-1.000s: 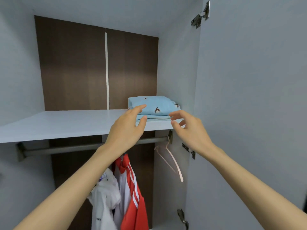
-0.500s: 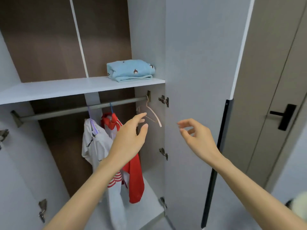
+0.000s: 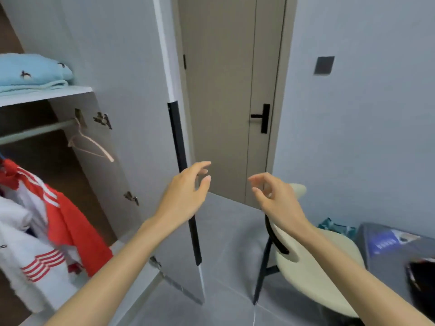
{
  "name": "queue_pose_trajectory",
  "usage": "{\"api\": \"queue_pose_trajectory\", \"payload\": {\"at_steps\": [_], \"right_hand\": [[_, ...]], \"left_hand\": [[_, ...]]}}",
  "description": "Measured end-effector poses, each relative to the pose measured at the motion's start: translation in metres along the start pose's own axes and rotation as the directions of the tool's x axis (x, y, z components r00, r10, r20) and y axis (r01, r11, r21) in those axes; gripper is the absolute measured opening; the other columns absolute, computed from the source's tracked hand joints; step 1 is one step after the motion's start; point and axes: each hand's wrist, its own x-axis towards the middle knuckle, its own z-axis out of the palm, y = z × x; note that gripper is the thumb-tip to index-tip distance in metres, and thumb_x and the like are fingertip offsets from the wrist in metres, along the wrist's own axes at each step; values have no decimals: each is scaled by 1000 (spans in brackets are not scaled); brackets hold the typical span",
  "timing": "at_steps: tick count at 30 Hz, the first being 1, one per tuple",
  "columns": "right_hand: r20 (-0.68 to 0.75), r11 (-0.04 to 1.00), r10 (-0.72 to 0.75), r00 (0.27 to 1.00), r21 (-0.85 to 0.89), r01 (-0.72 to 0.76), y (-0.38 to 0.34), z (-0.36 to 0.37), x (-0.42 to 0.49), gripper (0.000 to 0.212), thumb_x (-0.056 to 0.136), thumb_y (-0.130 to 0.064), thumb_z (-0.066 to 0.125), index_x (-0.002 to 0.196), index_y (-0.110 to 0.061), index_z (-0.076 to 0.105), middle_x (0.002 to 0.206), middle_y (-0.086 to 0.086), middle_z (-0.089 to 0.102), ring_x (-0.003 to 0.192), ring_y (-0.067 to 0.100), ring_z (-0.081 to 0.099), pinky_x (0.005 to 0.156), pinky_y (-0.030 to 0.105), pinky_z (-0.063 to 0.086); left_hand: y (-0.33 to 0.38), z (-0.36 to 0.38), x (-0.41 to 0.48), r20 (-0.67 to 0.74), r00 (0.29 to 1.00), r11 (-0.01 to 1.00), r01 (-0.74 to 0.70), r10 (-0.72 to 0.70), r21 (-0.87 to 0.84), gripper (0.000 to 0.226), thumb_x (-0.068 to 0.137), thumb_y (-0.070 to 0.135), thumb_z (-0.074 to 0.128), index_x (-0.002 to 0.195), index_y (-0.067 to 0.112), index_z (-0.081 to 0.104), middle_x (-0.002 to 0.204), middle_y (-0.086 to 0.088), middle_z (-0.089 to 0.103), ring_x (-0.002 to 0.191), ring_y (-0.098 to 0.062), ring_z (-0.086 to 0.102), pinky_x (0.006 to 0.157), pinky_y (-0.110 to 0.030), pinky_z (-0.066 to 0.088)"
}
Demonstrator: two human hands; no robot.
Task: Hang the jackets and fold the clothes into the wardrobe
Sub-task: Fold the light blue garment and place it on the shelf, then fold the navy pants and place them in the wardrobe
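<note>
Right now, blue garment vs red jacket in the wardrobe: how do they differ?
The blue garment is folded flat, while the red jacket hangs loose. The blue garment lies on the shelf, and the red jacket hangs lower, below the rail. The blue garment bears small dark motifs, whereas the red jacket has white stripes. Both are inside the wardrobe.

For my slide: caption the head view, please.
Left hand, right hand empty by open wardrobe; folded blue clothes on shelf.
</note>
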Motion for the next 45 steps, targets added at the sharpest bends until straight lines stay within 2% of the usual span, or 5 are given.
{"api": "queue_pose_trajectory", "payload": {"at_steps": [8, 16, 25, 38, 45], "right_hand": [[-133, 961, 235, 963, -115, -251, 137, -138, -75, 22, 93, -20, 55, 112, -29, 60, 113, -17, 61, 74, -3, 58, 74, 24, 47], [-234, 846, 442, 866, -213, -489, 257, -255, -168, 24, 93, -17, 56, 115, -23, 61, 114, -7, 61, 78, 7, 55, 83, 31, 47], [-320, 654, 684, 656, -130, -745, 372, -310, -237, 23, 91, -19, 56, 112, -27, 62, 107, -9, 54, 75, 3, 56, 68, 21, 35], [-339, 357, 872, 355, -56, -932, 545, -329, -262, 22, 91, -14, 54, 111, -22, 60, 120, 1, 50, 90, 17, 56, 76, 34, 50], [-362, 213, 902, 236, -105, -971, 645, -342, -253, 35, 93, -13, 54, 127, -17, 52, 138, 4, 39, 124, 22, 42, 83, 30, 41]], "left_hand": [[111, 172, 20, 245, 960, 987, -105, 133, -125, 36, 98, 25, 48, 134, 24, 50, 120, 10, 60, 108, -11, 56, 96, -37, 44], [215, 346, 12, 482, 846, 965, -128, 228, -230, 38, 98, 24, 47, 137, 22, 47, 124, 4, 59, 108, -6, 53, 88, -22, 41], [282, 503, -2, 652, 703, 954, -135, 282, -267, 34, 96, 21, 49, 129, 25, 53, 108, 11, 58, 93, -8, 57, 83, -26, 44], [314, 743, 16, 867, 345, 933, -129, 359, -335, 38, 97, 15, 47, 135, 17, 48, 120, -1, 61, 103, -15, 58, 87, -24, 40], [320, 855, 13, 942, 188, 960, -21, 278, -279, 41, 97, 16, 46, 138, 21, 43, 125, -2, 60, 103, -17, 58, 87, -31, 47]]}}
